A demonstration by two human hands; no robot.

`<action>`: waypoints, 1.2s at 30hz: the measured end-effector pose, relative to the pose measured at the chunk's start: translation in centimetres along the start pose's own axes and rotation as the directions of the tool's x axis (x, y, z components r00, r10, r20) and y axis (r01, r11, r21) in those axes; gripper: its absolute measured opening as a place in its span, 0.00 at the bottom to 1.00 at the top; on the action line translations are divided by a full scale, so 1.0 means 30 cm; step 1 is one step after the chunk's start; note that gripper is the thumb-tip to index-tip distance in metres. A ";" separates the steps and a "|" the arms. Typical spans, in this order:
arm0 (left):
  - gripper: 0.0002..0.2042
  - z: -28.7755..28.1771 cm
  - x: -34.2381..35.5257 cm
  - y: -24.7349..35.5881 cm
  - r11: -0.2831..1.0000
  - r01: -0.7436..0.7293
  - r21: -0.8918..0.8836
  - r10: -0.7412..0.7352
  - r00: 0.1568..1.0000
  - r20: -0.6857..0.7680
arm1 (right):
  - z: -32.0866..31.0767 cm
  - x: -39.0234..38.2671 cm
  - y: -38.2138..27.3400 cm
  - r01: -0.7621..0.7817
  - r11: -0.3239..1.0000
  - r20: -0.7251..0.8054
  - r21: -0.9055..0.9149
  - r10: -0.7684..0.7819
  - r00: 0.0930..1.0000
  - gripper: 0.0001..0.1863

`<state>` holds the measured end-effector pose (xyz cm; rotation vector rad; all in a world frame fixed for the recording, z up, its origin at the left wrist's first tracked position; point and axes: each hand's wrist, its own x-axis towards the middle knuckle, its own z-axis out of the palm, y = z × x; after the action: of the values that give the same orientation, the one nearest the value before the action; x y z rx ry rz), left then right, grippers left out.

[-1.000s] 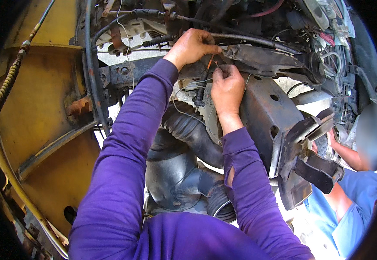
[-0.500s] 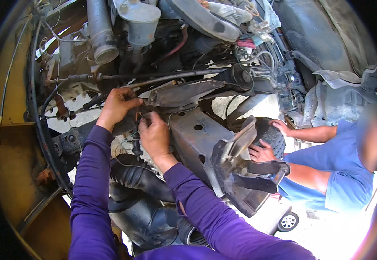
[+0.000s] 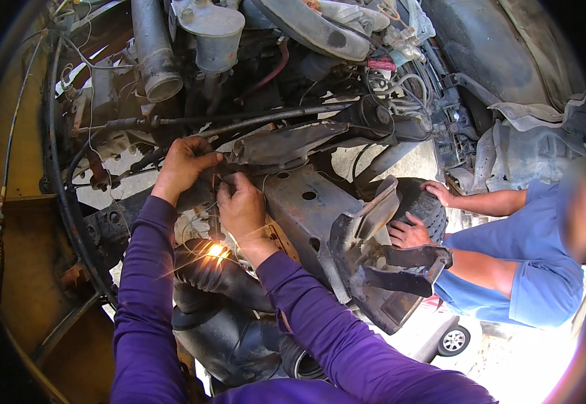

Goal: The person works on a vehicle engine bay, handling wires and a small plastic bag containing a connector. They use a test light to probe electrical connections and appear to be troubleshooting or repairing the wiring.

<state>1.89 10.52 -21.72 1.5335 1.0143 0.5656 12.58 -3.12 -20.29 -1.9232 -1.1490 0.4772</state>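
Note:
Over the vehicle's frame rail (image 3: 306,209), my left hand (image 3: 188,165) is closed, thumb and forefinger pinching the end of a thin wire. Just below it and to the right, my right hand (image 3: 242,209) is also closed in a pinch on thin wire. A short reddish wire (image 3: 215,178) shows between the fingertips. Under the hands, a bright orange-yellow light (image 3: 217,252) glows with streaks around it, at the lower end of a dark, slim holder. Behind the glow lies a black corrugated hose (image 3: 239,286). My fingers hide the exact wire ends.
At the right, a person in blue (image 3: 508,262) rests both hands on a black tyre (image 3: 419,205). A metal bracket (image 3: 380,262) juts from the rail. A yellow panel (image 3: 23,256) stands left, with cables beside it. Engine parts and a grey reservoir (image 3: 211,37) fill the top.
A bright light with streaks has appeared below my hands, where the dark holder hung unlit. Both my hands keep nearly the same pinch and place.

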 end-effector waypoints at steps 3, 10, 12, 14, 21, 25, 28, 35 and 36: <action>0.10 0.003 0.003 -0.004 1.000 0.017 -0.008 -0.017 1.000 0.009 | -0.003 0.001 -0.006 -0.005 1.000 -0.008 0.030 0.005 1.000 0.07; 0.10 0.002 0.005 -0.013 0.999 0.017 -0.050 -0.016 1.000 0.022 | 0.000 0.002 0.001 -0.017 1.000 0.016 -0.001 0.017 1.000 0.07; 0.10 0.004 0.005 -0.010 0.998 0.024 -0.053 -0.022 0.999 0.028 | -0.004 0.003 0.001 -0.016 1.000 0.012 0.010 0.016 1.000 0.07; 0.10 0.004 0.004 -0.006 1.000 0.014 -0.028 -0.013 1.000 0.028 | -0.009 0.002 -0.002 -0.020 1.000 0.024 0.021 0.019 1.000 0.07; 0.10 0.004 0.012 -0.026 1.000 -0.021 -0.014 0.021 1.000 0.023 | -0.008 0.001 -0.001 -0.050 0.999 0.041 -0.011 0.051 0.998 0.08; 0.09 0.006 0.013 -0.036 0.998 0.004 -0.067 -0.002 1.000 0.027 | -0.002 -0.001 0.001 -0.049 0.999 0.032 -0.018 0.049 0.998 0.08; 0.10 0.001 0.018 -0.059 0.997 0.011 -0.076 -0.008 0.999 0.038 | -0.004 0.000 -0.010 -0.065 0.998 0.046 0.008 0.064 0.997 0.08; 0.09 0.010 0.013 -0.024 0.997 -0.075 -0.031 0.075 0.997 0.012 | 0.012 -0.003 0.009 -0.051 0.967 -0.036 0.250 0.062 0.997 0.04; 0.09 0.005 0.010 -0.024 0.998 -0.058 -0.032 0.058 0.998 0.012 | 0.002 -0.002 -0.011 -0.075 0.965 -0.025 0.252 0.084 0.996 0.04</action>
<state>1.94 10.67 -22.48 1.5403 0.9492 0.6086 12.33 -3.08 -20.08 -1.7545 -0.9427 0.6004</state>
